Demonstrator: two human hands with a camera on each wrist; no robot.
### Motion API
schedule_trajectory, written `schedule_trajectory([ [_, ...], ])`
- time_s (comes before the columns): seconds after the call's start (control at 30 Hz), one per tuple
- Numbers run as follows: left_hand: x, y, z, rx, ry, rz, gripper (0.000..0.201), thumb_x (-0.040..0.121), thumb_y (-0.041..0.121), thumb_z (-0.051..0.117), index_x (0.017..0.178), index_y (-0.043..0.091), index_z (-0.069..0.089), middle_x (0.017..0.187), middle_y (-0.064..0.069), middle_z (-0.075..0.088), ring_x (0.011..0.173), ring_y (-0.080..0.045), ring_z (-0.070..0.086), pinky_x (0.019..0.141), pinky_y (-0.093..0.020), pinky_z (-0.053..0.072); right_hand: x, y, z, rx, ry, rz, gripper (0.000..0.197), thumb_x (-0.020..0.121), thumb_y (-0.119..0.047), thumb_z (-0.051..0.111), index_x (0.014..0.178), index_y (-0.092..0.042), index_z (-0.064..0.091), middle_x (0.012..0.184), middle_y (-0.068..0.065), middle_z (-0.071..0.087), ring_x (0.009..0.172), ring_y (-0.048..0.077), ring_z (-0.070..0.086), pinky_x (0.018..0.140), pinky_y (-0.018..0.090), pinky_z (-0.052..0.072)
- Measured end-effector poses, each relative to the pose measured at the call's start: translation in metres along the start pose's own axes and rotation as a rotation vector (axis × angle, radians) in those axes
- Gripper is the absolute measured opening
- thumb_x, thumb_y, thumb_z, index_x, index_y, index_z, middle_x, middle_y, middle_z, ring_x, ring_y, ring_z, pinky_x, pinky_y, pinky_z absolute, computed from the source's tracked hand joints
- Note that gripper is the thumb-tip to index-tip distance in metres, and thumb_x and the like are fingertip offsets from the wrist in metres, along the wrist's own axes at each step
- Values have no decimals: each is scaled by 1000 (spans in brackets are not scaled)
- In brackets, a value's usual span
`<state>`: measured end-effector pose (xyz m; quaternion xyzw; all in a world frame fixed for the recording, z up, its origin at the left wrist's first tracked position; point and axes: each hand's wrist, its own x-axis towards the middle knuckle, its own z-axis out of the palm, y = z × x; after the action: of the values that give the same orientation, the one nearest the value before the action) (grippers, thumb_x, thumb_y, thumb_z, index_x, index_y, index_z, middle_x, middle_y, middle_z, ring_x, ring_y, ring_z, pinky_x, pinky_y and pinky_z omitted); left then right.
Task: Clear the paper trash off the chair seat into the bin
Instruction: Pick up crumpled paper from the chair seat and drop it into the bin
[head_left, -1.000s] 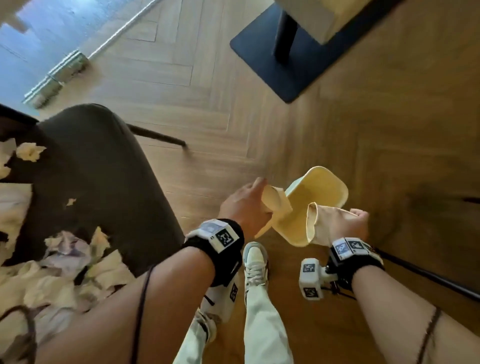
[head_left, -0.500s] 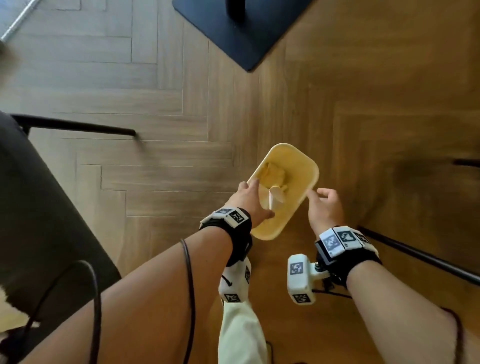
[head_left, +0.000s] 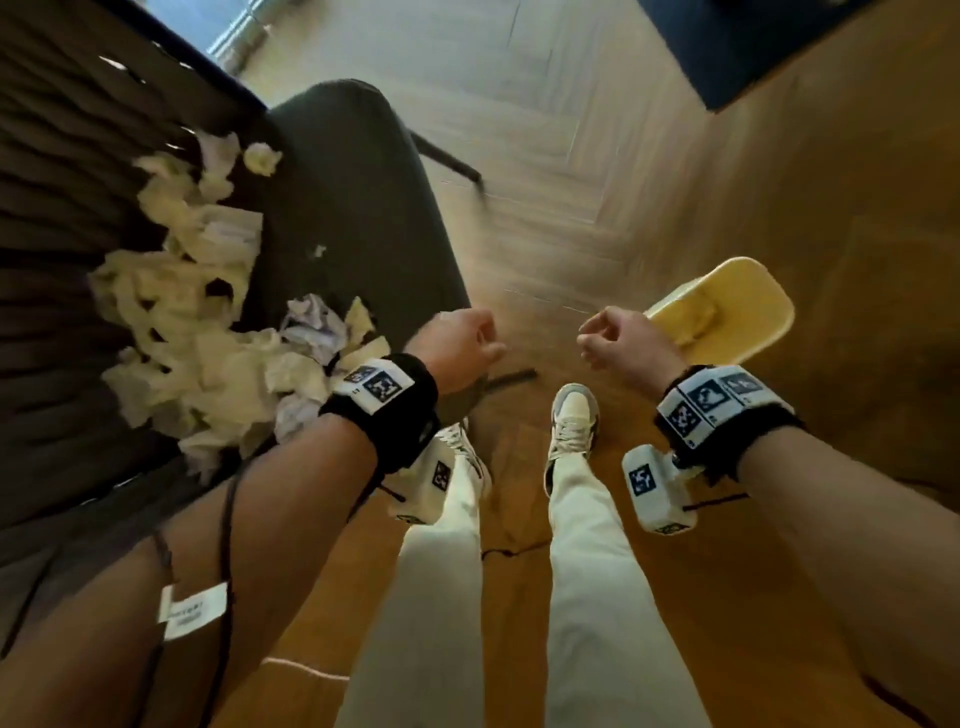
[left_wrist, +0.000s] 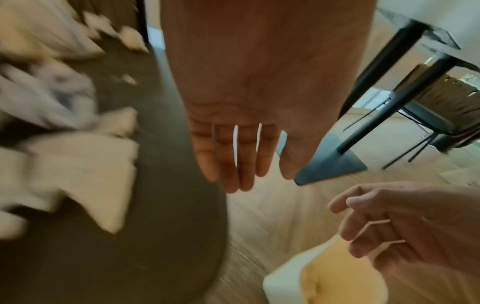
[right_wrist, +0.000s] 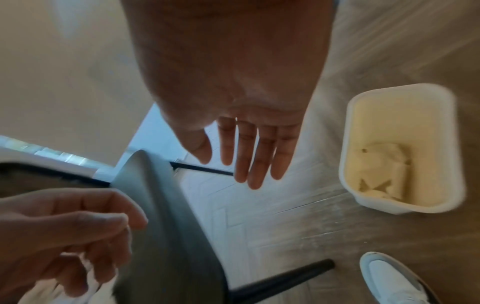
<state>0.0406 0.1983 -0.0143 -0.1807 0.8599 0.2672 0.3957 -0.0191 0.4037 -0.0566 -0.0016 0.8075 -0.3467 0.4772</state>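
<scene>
- Both hands hang empty between chair and bin: the left hand (head_left: 460, 345) and the right hand (head_left: 621, 345) have relaxed fingers (left_wrist: 233, 164), slightly apart, holding nothing.
- The paper trash (head_left: 208, 322) is heaped on the chair seat (head_left: 358, 218), near the left hand.
- The bin (right_wrist: 400, 148) stands on the floor (head_left: 571, 182) by the right hand, within easy reach, with some paper inside.
- Likely next: another handful.

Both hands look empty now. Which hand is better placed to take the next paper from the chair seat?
Probably the left hand: it hangs at the chair seat edge, beside the paper trash. The right hand is over by the bin.
</scene>
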Motion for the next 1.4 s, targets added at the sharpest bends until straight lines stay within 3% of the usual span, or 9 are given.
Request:
schedule_trajectory([
  [0.17,-43,-108,-50,192,111,-108,22,88,34,59,106,21,58,111,-5,61,96,-24,60,82,-37,51,4,-85,72,-252,-75,-147,25,87,-34,64,109,-24,57,102,-1,63,86,15,60,69,29,48],
  [0.27,-46,-158,-63,241,220,-128,37,85,31,60,120,20,53,126,-9,49,110,-30,53,88,-42,48,9,-116,121,-545,-54,-341,58,79,-39,69,131,-28,45,124,1,52,112,22,51,91,37,47],
  [0.37,-38,-186,-65,427,243,-60,57,80,39,63,131,22,45,134,-12,42,119,-34,42,94,-46,44,21,-133,168,-815,-44,-494,94,70,-48,74,146,-29,24,155,7,22,141,31,22,110,49,27],
  [0.5,-14,-192,-61,513,203,90,72,78,44,64,140,24,33,143,-10,33,125,-35,38,96,-49,43,45,-136,201,-1010,-67,-512,111,64,-50,77,150,-23,12,160,12,8,146,35,10,114,52,21],
  [0.67,4,-194,-63,457,105,75,61,78,43,68,129,20,42,134,-12,41,120,-37,43,91,-47,47,52,-145,206,-1106,74,-630,79,73,-38,69,142,-21,33,142,8,39,122,31,40,99,44,37],
  [1.0,-40,-218,-101,-78,493,53,38,80,41,69,106,16,55,104,-4,54,91,-19,53,72,-31,43,58,-171,203,-871,30,-537,34,90,-39,51,118,-22,57,118,5,52,109,25,47,91,39,39],
  [1.2,-69,-201,-97,268,21,234,47,74,54,69,113,30,61,152,-2,25,142,-28,11,112,-54,25,44,-175,175,-473,-10,-521,11,92,-30,48,86,-23,54,94,-1,46,84,15,46,75,30,42],
  [1.3,-45,-195,-91,266,-83,171,50,75,50,70,119,29,57,138,-3,43,130,-25,36,106,-49,37,38,-175,163,-325,-16,-572,10,93,-23,48,87,-19,55,92,-3,45,76,8,46,66,19,38],
  [1.4,-36,-192,-98,-50,94,172,48,76,41,74,117,22,58,117,3,56,101,-13,56,90,-36,51,36,-169,151,-99,12,-469,16,96,-20,42,90,-15,57,86,-3,48,72,7,48,61,16,38],
])
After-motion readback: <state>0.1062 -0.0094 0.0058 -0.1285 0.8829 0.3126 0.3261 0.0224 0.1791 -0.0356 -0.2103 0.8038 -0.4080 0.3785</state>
